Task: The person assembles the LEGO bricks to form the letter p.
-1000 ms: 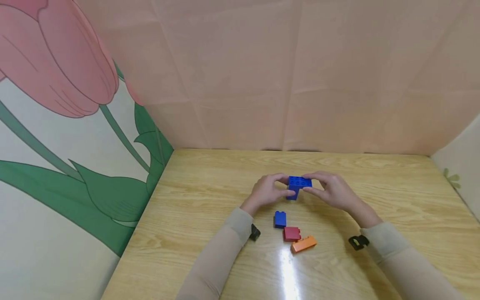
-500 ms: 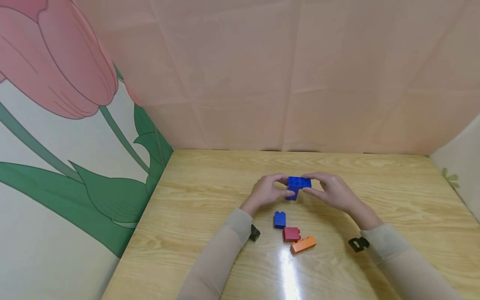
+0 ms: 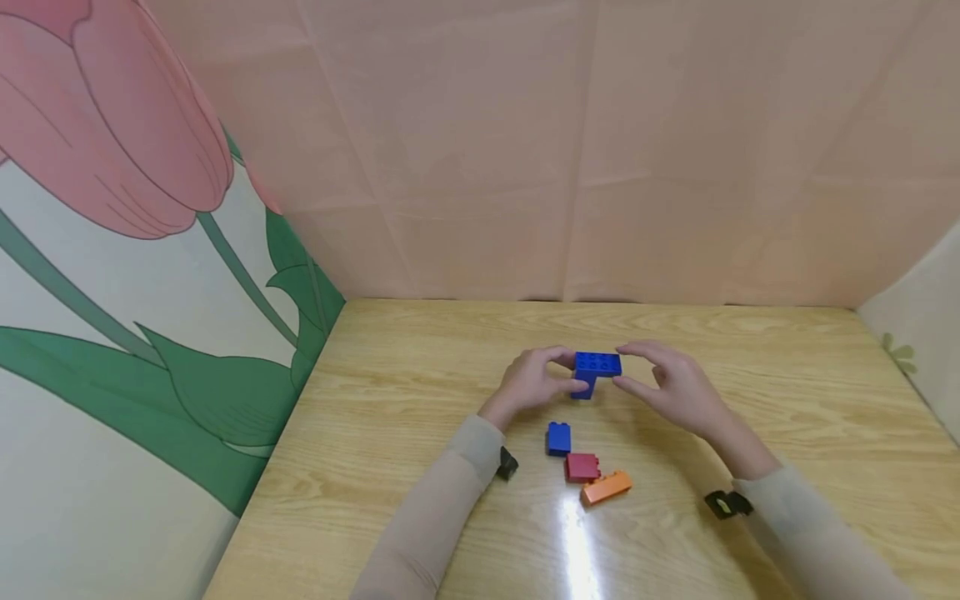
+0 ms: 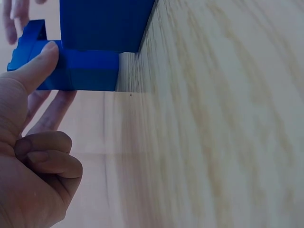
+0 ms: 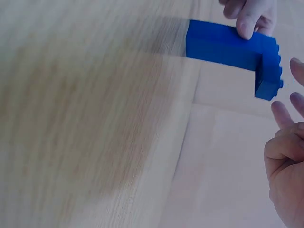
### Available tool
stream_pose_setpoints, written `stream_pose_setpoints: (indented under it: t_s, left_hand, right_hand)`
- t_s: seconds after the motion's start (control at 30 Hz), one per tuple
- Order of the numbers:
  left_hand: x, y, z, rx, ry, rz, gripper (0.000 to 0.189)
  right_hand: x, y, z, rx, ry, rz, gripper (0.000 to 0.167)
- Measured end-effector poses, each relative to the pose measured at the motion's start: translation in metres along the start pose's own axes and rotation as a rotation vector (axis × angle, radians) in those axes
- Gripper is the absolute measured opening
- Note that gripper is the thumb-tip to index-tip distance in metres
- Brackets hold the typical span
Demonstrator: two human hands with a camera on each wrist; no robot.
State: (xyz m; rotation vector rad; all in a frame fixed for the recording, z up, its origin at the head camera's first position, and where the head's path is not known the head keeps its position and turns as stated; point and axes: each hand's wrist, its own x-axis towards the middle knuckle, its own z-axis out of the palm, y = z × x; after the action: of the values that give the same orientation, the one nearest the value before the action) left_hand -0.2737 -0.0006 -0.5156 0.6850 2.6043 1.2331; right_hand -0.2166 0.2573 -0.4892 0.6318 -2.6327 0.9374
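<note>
Two or more blue toy bricks are joined in an upside-down L, a long studded brick lying across the top of a narrow column. My left hand pinches the column side between thumb and fingers. In the right wrist view the L-shaped piece stands with its foot at the table surface. My right hand is just off the overhanging right end, thumb and forefinger spread apart with a small gap to the brick. Nearer the body lie a loose blue brick, a red brick and an orange brick.
The wooden table reaches back to a pink cloth wall. A tulip-patterned panel borders the left side. A big blue block face fills the top of the left wrist view. Dark straps show at both cuffs.
My right thumb and forefinger have let go of the long brick's right end and moved slightly right. My left hand keeps its pinch, and the loose bricks have stayed put.
</note>
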Motion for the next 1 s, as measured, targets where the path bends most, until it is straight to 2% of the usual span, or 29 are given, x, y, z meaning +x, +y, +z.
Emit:
stream_pose_setpoints:
  t_s: [0.27,0.37,0.43,0.6,0.83,1.0]
  left_hand:
    - [0.001,-0.001,-0.001,0.017,-0.007,0.018,0.046]
    - [0.002,-0.002,-0.001,0.014,-0.011,0.032,0.044]
    - [0.002,-0.002,-0.002,0.016,-0.012,0.039,0.044]
    - [0.003,-0.003,-0.002,0.032,-0.012,0.056,0.046]
    - [0.003,-0.004,-0.004,0.024,-0.015,0.065,0.047]
    - [0.002,-0.004,-0.004,0.01,-0.02,0.062,0.046]
  right_hand:
    - [-0.014,-0.017,0.003,0.015,0.065,-0.038,0.038]
    - [-0.017,-0.023,0.005,0.032,0.099,-0.07,0.037]
    - [-0.018,-0.028,0.007,0.054,0.093,-0.098,0.037]
    - [-0.021,-0.036,0.016,0.122,-0.012,-0.111,0.038]
    - [-0.023,-0.044,0.034,0.191,-0.181,-0.046,0.039]
    - [-0.024,-0.047,0.045,0.194,-0.272,0.025,0.046]
